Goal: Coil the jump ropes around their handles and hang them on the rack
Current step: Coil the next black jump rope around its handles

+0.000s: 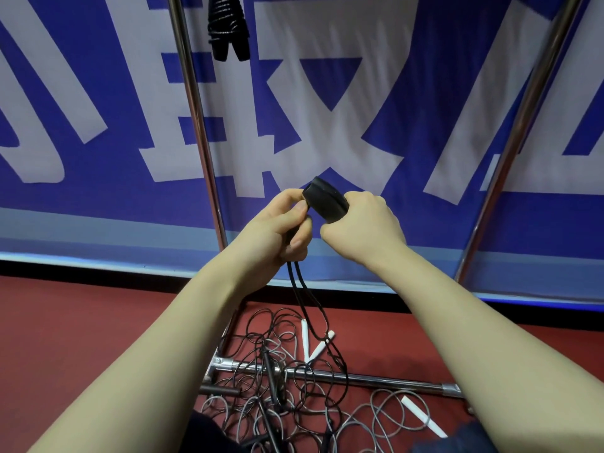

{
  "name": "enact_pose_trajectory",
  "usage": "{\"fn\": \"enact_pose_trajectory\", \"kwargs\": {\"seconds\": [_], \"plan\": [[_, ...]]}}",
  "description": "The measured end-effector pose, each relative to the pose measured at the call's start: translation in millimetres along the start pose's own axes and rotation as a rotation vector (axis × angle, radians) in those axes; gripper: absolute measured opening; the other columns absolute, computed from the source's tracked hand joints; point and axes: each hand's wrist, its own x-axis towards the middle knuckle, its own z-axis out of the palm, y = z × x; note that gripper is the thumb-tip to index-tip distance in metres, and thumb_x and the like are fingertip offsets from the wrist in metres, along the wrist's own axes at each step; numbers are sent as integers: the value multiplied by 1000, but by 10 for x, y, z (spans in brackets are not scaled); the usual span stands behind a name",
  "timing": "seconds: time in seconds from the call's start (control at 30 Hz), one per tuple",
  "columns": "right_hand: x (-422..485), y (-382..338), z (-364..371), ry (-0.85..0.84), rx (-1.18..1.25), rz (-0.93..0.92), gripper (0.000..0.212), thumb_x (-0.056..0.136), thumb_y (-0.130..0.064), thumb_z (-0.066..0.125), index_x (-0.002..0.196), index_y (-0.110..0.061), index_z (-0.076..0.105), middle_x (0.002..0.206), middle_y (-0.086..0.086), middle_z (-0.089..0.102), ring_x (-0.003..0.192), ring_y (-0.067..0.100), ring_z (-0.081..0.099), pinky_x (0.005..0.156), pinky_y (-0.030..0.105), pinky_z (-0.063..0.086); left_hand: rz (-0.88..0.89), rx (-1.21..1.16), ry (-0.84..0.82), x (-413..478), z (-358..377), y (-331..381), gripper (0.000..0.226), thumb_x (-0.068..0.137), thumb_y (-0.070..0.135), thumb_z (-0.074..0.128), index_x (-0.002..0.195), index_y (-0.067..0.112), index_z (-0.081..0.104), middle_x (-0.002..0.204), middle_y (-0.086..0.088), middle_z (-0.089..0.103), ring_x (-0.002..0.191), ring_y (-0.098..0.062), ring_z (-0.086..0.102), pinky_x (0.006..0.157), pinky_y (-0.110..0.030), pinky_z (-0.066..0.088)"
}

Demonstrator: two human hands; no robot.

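Note:
Two black jump rope handles (325, 199) are held together in front of me. My right hand (362, 227) grips their far ends, and my left hand (277, 227) grips the near ends, where the cords come out. Two strands of black cord (302, 299) hang from my left hand down to the floor. A coiled black jump rope (227, 26) hangs at the top of the frame between the chrome rack posts (196, 109). The bar it hangs from is out of view.
A tangle of black and grey ropes (287, 380) with white handles (421, 416) lies on the red floor over the rack's base bar (376, 380). The right rack post (516, 142) slants upward. A blue and white banner (327, 93) stands behind.

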Motion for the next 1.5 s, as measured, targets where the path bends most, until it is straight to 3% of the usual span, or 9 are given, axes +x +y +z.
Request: {"fn": "enact_pose_trajectory", "kwargs": {"seconds": [0.3,0.47,0.6,0.77,0.87,0.97,1.1,1.37,1.5], "plan": [[26,4,-25,0,-25,26,8,75,-18,60,79,-17,54,71,1,56,64,19,53,62,32,50,-9,195,19,8,60,13,24,107,18,32,120,12,52,47,1,32,47,-12,23,50,-25,22],[69,105,-8,-16,-179,72,11,77,-19,59,86,-15,54,74,2,54,65,22,53,61,30,44,-108,413,108,44,125,-94,19,104,28,44,97,12,51,51,2,49,42,-10,32,46,-22,32],[86,320,-2,-16,-346,163,16,75,-16,58,90,-14,54,72,2,51,68,26,53,62,31,44,-214,629,20,10,129,-273,16,98,26,56,96,11,61,65,4,52,48,-6,45,49,-16,39],[51,593,76,-92,-540,119,8,78,-15,56,85,-12,54,66,1,46,54,18,42,60,29,37,-276,845,-140,-41,214,-369,30,101,27,48,107,1,63,65,1,42,55,-13,37,49,-19,34],[-40,653,211,-218,-689,17,13,82,-16,55,94,-13,59,73,0,51,65,22,52,63,28,38,-247,972,-194,-75,227,-364,29,100,21,47,81,0,52,63,-2,37,54,-15,30,47,-24,29],[-174,628,380,-325,-817,-153,23,88,-17,52,108,-14,63,103,6,66,93,28,65,70,30,39,-129,1111,-198,-63,102,-302,26,94,14,54,73,-1,59,55,-2,41,47,-12,33,49,-22,30],[-352,499,524,-442,-855,-358,13,90,-11,46,96,-16,57,105,7,68,92,29,66,66,32,36,-104,1002,-109,-42,-99,-315,5,92,13,64,97,13,65,60,0,60,43,-1,47,46,-11,34],[-478,310,399,-597,-765,-569,9,83,-20,54,86,-19,46,81,5,58,68,29,47,60,31,34,-215,751,-195,-76,-377,-403,4,83,12,77,81,13,74,80,-6,71,70,-14,58,68,-23,49],[-457,292,280,-598,-549,-466,22,80,-19,56,67,-23,39,65,-3,43,56,19,43,50,29,33,-293,456,-200,-109,-399,-372,2,79,13,73,79,12,71,76,-7,63,68,-14,55,64,-19,46]]}}
